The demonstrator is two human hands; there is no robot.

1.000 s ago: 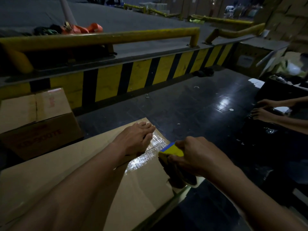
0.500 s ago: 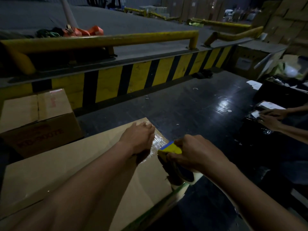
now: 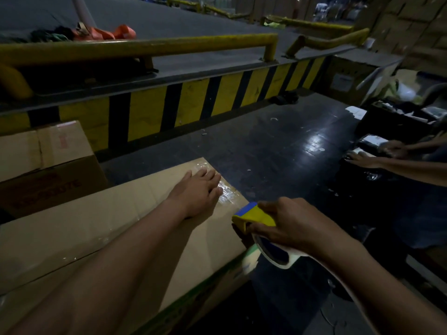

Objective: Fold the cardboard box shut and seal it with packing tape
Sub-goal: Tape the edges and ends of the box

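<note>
A long brown cardboard box (image 3: 101,228) lies flat in front of me with its flaps folded down. Shiny clear tape (image 3: 226,197) runs across its far right end. My left hand (image 3: 196,192) lies flat on the box top, fingers straight, pressing on that tape. My right hand (image 3: 297,226) grips a yellow and blue tape dispenser (image 3: 254,215) with a white roll, held at the box's right edge, just off the top face.
A second taped carton (image 3: 46,165) stands to the left. A yellow and black striped kerb (image 3: 193,102) with yellow rails runs behind. Another person's hands (image 3: 377,158) work over dark packages at the right. The dark shiny floor (image 3: 278,151) lies between.
My left hand went from curled fingers at the box's end to flat, and slid slightly back along the tape. The dispenser dropped a little lower beside the box edge.
</note>
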